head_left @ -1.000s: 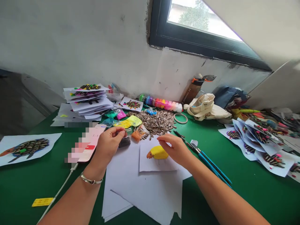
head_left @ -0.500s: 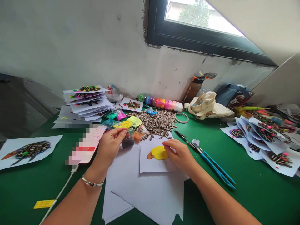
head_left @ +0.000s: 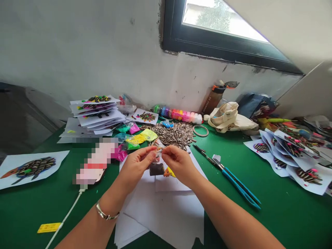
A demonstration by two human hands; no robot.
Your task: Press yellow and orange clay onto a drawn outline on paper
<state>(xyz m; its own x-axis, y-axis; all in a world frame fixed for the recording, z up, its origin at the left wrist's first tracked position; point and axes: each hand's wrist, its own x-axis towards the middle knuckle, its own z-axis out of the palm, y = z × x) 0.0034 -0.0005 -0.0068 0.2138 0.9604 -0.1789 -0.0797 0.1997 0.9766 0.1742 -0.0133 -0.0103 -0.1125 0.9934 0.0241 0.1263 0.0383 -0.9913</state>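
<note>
My left hand pinches the top of a clear bag holding a dark lump of clay. Close beside it, my right hand has its fingers closed at the same bag top. The bag hangs over a small white card with a yellow and orange bird shape, which my right hand partly covers. Larger white sheets lie under the card. Behind my hands is a pile of striped seeds.
Bagged coloured clay and a phone with a cable lie left. Blue tweezers, a tape ring and stacked seed pictures are right. Another paper stack stands back left, a bottle by the wall.
My left hand has moved right with the bag of dark clay. My right hand has left the bird's right side and come up and left to the bag top.
</note>
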